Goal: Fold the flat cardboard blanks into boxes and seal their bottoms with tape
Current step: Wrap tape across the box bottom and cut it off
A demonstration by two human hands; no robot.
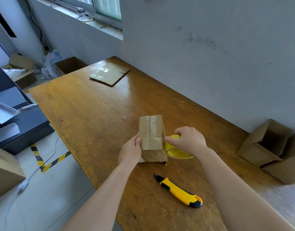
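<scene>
Found the box [151, 135] standing bottom-up on the table [93, 114], near the front edge and a little right of middle, flaps closed and centre seam facing up. Noted shiny tape laid along that seam and across the near part of the top, carried over the right edge. Logged the left hand [130, 151] gripping the near-left corner of the box, thumb pressed on top and fingers curled down the side, steadying it. Logged the right hand [188, 140] closed round the yellow tape roll [174, 151], held just beside the right wall of the box, forefinger stretched toward that edge. Could not tell whether the strip was joined to the roll or already parted. Judged the step as sealing the bottom of this box, late in the strip: tape down, cut not yet made. Judged the next move to call for pressing the tail flat on the side wall, keeping the box pinned with the left hand, then freeing a hand for the knife [178, 190], seen lying on the table nearer the front, apart from the box. Counted one flat blank [110, 74] at the far end of the table and folded boxes [266, 145] at the right by the wall, open mouths showing.
</scene>
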